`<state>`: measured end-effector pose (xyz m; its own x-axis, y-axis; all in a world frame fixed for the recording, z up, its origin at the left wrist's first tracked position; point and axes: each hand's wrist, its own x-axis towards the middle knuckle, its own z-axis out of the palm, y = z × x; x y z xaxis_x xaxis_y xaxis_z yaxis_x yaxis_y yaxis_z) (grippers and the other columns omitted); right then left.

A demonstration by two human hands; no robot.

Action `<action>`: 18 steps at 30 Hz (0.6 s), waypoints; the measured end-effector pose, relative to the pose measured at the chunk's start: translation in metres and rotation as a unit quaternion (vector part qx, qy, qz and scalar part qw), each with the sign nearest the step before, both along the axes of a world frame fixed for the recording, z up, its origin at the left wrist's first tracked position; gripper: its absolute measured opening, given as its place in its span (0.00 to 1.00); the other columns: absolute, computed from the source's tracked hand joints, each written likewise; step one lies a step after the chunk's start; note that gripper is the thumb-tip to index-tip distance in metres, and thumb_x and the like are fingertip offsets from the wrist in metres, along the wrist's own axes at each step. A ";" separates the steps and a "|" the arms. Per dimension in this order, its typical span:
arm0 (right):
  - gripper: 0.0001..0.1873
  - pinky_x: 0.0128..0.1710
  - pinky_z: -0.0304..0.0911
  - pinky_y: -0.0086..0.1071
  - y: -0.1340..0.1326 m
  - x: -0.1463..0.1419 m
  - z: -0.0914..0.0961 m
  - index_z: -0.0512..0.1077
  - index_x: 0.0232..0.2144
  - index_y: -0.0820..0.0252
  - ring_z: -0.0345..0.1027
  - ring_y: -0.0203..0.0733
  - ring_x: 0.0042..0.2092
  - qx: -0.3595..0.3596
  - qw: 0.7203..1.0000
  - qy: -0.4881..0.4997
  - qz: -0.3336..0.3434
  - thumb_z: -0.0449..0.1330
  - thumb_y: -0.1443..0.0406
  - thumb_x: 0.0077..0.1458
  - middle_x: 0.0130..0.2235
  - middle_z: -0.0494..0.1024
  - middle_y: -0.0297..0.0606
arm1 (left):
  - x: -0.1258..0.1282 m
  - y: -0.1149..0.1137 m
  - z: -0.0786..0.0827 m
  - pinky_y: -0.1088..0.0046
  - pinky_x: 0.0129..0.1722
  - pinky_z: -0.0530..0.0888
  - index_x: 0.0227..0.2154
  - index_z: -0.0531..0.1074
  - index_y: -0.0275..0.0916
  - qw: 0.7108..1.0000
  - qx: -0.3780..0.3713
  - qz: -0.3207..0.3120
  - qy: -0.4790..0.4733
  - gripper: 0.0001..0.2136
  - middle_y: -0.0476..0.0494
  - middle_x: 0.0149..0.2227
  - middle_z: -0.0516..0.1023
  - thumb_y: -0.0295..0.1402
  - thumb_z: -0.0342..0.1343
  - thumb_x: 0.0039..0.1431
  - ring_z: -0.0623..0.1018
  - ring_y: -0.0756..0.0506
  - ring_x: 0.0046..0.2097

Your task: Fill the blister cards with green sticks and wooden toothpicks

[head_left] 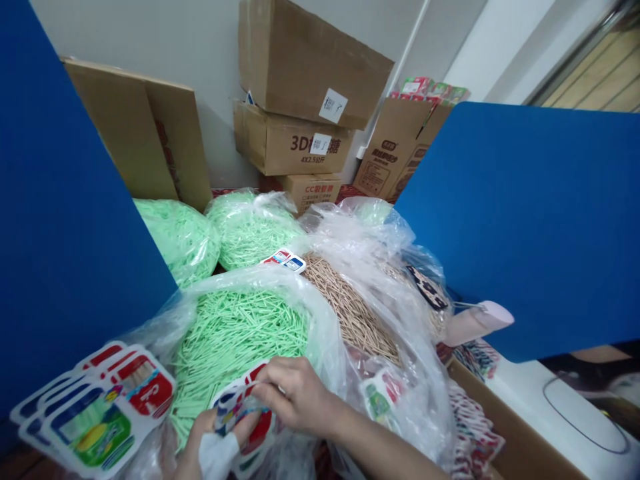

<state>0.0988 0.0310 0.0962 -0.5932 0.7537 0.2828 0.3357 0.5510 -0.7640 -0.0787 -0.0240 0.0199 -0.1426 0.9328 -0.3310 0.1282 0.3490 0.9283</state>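
My left hand (214,443), with a white wrap on one finger, is closed on small white-edged printed packets (261,437) in red and blue. The fingers of my right hand (296,397) pinch the top of the same packets; what lies between the fingertips is partly hidden. Just beyond both hands, a clear plastic bag (327,320) lies open, full of thin light green sticks (245,333). To the left, a fanned stack of similar packets (100,427) in red, green and blue rests at the bag's edge.
Brown sticks (350,307) fill another bag to the right. Two more bags of green sticks (255,230) stand behind. Cardboard boxes (300,143) are stacked by the wall. Blue panels (530,227) flank both sides. A pale cup-like container (477,323) is at right.
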 end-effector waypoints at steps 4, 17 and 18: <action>0.14 0.42 0.64 0.29 0.001 0.031 0.011 0.68 0.48 0.60 0.70 0.37 0.42 -0.064 0.997 0.031 0.012 0.51 0.65 0.62 0.43 0.77 0.40 | 0.015 0.001 0.020 0.65 0.29 0.76 0.20 0.75 0.36 1.000 -0.009 -0.019 -0.019 0.11 0.44 0.21 0.79 0.40 0.64 0.39 0.76 0.39 0.27; 0.14 0.33 0.60 0.28 -0.005 0.019 0.005 0.73 0.31 0.60 0.68 0.35 0.32 -0.008 0.999 -0.038 0.025 0.50 0.62 0.63 0.29 0.75 0.36 | 0.031 0.003 0.025 0.73 0.27 0.70 0.21 0.72 0.36 0.994 0.037 -0.090 -0.043 0.06 0.51 0.20 0.72 0.32 0.63 0.41 0.69 0.48 0.24; 0.13 0.36 0.62 0.28 -0.004 0.024 0.005 0.73 0.37 0.60 0.70 0.36 0.35 -0.025 0.998 -0.029 0.043 0.50 0.62 0.63 0.33 0.77 0.38 | 0.029 0.003 0.025 0.72 0.27 0.71 0.22 0.73 0.36 0.996 0.031 -0.081 -0.038 0.07 0.50 0.21 0.74 0.32 0.63 0.39 0.70 0.47 0.25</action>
